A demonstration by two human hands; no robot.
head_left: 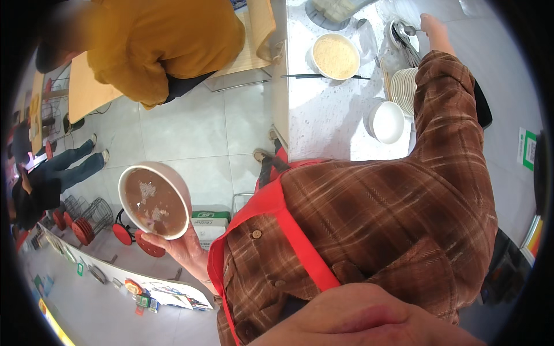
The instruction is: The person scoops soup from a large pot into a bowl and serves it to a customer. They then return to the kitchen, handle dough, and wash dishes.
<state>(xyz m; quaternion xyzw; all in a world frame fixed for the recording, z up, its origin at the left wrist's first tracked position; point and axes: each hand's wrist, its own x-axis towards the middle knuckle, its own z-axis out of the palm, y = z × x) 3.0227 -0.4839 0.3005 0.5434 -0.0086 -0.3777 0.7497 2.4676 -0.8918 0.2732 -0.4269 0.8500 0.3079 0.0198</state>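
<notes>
My left hand [186, 251] holds a white bowl [185, 190] of brown liquid, perhaps soup, with pale bits on its surface, out over the floor. My right hand [433, 30], stretched far across the counter, grips a metal spoon [410, 30] by the handle. Just beside that spoon is a round white dish [414, 43] with metal cutlery [403, 40] in it. Nearer me lie a stack of white dishes [401, 91] and a white bowl [388, 123]. Another bowl [336, 56], filled with pale yellow food, stands by dark chopsticks [303, 76].
The white counter [320, 112] also bears a plastic-wrapped container [333, 11]. A person in a mustard jacket [181, 34] is at a wooden table [91, 86]. Another person [43, 186] stands farther left. Red stools [149, 244] and cartons [210, 225] are on the floor.
</notes>
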